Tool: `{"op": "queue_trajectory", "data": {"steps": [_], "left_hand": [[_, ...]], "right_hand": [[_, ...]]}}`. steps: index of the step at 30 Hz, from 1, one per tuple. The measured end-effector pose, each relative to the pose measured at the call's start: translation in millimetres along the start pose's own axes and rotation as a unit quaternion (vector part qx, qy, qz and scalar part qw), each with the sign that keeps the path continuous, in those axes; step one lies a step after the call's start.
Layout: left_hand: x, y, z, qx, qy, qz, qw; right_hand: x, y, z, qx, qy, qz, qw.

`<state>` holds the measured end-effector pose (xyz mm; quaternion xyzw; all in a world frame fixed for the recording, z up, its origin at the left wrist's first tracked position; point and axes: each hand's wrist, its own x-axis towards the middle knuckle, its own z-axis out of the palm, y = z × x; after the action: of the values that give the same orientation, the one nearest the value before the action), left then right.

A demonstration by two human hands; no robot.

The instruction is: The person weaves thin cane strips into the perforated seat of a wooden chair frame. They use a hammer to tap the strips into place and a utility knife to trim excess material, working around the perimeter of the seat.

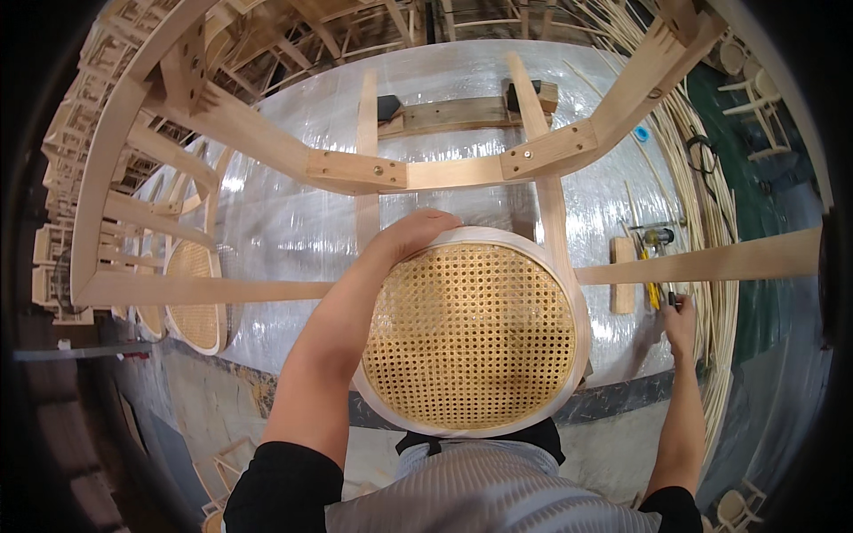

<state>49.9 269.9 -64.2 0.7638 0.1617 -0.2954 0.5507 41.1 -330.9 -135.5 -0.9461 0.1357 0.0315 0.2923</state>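
Observation:
A round cane panel (pixel 471 338) with a pale wooden rim stands close in front of my body. It belongs to, or rests against, a pale wooden chair frame (pixel 453 174) whose legs and rails spread across the table. My left hand (pixel 425 233) is closed over the panel's far rim, fingers partly hidden behind it. Out to the right, my right hand (pixel 681 322) is closed round a small dark-handled tool (pixel 673 300) at the tabletop; its working end is unclear. Beside that hand lie a yellow-handled tool (pixel 653 295) and a small wooden block (pixel 622 298).
Plastic film covers the table (pixel 293 218). Long thin rods (pixel 715 311) run along its right side, near a blue ring (pixel 641 133) and a dark tool (pixel 658 236). A wooden beam (pixel 453 117) lies at the back. Another cane-panelled chair (pixel 193 293) stands left.

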Motion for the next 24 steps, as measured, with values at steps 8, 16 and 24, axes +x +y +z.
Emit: {"op": "queue_trajectory", "data": {"steps": [8,16,24], "left_hand": [[4.2,6.2,3.6,0.122,-0.066,0.017,0.990],[10.8,-27.8,-6.2,0.136,0.121,0.177,0.967],[6.9,-28.5,-1.9,0.117,0.199,0.197,0.953]], "right_hand": [[-104.2,-9.0,-32.9,0.116,0.094,-0.007,0.989],[-254.7,-129.1,11.5,0.267,-0.196,-0.093,0.939],[-170.6,-261.6,82.7,0.199,-0.246,-0.189,0.930]]}}
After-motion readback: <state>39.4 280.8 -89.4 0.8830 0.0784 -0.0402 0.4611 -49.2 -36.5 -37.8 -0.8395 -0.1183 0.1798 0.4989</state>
